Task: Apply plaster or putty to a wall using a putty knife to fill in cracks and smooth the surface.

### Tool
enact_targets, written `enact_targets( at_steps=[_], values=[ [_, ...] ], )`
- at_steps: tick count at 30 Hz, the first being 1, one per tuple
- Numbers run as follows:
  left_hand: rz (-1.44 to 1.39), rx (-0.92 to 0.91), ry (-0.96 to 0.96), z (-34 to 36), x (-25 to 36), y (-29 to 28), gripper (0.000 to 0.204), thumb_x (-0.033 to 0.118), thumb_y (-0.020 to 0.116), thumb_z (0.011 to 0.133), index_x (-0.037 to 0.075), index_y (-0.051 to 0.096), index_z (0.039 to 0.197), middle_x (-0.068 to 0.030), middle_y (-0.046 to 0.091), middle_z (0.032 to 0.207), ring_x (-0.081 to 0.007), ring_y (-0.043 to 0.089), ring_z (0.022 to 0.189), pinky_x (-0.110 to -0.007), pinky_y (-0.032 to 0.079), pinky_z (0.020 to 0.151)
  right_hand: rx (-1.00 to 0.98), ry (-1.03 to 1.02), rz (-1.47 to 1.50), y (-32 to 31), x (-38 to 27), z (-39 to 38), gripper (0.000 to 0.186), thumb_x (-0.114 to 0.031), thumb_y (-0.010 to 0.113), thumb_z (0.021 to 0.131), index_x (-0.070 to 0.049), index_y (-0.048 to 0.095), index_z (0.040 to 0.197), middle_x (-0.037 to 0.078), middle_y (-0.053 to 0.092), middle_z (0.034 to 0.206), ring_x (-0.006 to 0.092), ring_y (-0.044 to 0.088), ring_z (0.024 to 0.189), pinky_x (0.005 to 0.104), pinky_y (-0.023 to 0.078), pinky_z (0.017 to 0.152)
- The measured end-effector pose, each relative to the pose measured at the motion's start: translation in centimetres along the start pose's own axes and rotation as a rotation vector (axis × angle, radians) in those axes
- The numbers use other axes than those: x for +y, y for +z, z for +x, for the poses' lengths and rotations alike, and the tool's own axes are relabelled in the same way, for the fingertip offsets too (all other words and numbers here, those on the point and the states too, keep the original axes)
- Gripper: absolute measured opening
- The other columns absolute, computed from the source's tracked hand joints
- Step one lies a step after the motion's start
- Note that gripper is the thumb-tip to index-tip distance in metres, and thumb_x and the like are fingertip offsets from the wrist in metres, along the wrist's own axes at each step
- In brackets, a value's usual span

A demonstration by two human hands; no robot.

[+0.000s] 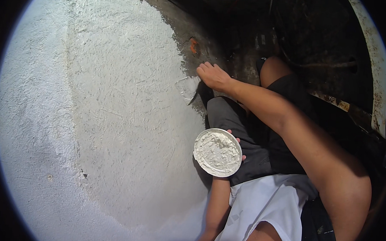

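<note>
A putty knife (185,89) with white paste on its blade lies against the wall (117,96), at the ragged edge where white coating meets bare grey surface. My right hand (215,76) grips it from above, the handle mostly hidden by my fingers. Lower down, my left hand (238,140) holds a round white lid (216,152) spread with lumpy white paste; only fingertips show at its right rim, the rest is hidden underneath. A small orange patch (194,45) shows on the grey surface just above my right hand.
My bent legs in dark shorts (229,117) fill the space right of the wall. At the upper right are a dark, stained recess, a thin pipe or cable (331,64) and a rusty white curved edge (378,110).
</note>
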State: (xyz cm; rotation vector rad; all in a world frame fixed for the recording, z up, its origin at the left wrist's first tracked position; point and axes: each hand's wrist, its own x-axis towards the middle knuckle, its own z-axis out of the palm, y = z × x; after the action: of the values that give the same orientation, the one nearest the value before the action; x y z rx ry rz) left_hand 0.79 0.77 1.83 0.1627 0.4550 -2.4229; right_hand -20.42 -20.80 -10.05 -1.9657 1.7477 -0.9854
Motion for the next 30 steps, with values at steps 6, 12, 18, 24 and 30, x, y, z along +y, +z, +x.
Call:
enact_targets(
  at_steps=[6, 12, 18, 24, 30],
  values=[
    [-0.043, -0.024, 0.039, -0.6, 0.1, -0.1, 0.103, 0.072, 0.058, 0.097, 0.011, 0.020, 0.170, -0.0226, 0.036, 0.169, -0.0421, 0.029, 0.160, -0.088, 0.024, 0.114, -0.158, 0.235, -0.024, 0.4, 1.0, -0.4, 0.016, -0.012, 0.048, 0.100, -0.007, 0.055, 0.113, 0.014, 0.060, 0.119, 0.0336, 0.058, 0.119, 0.0517, 0.051, 0.094],
    [-0.044, -0.004, -0.003, -0.6, 0.5, -0.9, 0.102, 0.072, 0.057, 0.098, 0.012, 0.020, 0.171, -0.0217, 0.036, 0.170, -0.0422, 0.028, 0.160, -0.088, 0.023, 0.113, -0.059, 0.320, 0.179, 0.7, 2.2, -2.6, 0.016, -0.012, 0.044, 0.101, -0.006, 0.052, 0.114, 0.018, 0.059, 0.119, 0.0387, 0.055, 0.120, 0.0544, 0.047, 0.098],
    [-0.035, 0.013, -0.015, -1.2, 1.2, -1.4, 0.101, 0.073, 0.057, 0.098, 0.013, 0.021, 0.171, -0.0186, 0.033, 0.172, -0.0425, 0.028, 0.160, -0.088, 0.022, 0.114, -0.155, 0.220, 0.158, 1.2, 0.8, -0.1, 0.017, -0.009, 0.047, 0.099, -0.005, 0.052, 0.115, 0.020, 0.062, 0.121, 0.0395, 0.057, 0.122, 0.0534, 0.047, 0.097],
    [-0.055, 0.042, 0.001, -1.5, 1.6, -1.5, 0.098, 0.074, 0.055, 0.098, 0.016, 0.024, 0.170, -0.0121, 0.029, 0.175, -0.0431, 0.029, 0.159, -0.089, 0.022, 0.113, -0.231, 0.526, -0.055, 1.4, 3.7, -1.8, 0.022, -0.005, 0.055, 0.097, -0.002, 0.053, 0.118, 0.023, 0.067, 0.119, 0.0419, 0.064, 0.119, 0.0572, 0.050, 0.098],
    [-0.057, 0.088, 0.002, -1.5, 1.3, -1.4, 0.093, 0.073, 0.053, 0.099, 0.019, 0.026, 0.170, -0.0071, 0.025, 0.177, -0.0429, 0.028, 0.160, -0.089, 0.022, 0.112, -0.085, 0.626, 0.263, 1.6, 2.6, -2.0, 0.026, 0.007, 0.055, 0.089, 0.001, 0.051, 0.115, 0.033, 0.064, 0.116, 0.0514, 0.063, 0.113, 0.0597, 0.050, 0.094]
  ],
)
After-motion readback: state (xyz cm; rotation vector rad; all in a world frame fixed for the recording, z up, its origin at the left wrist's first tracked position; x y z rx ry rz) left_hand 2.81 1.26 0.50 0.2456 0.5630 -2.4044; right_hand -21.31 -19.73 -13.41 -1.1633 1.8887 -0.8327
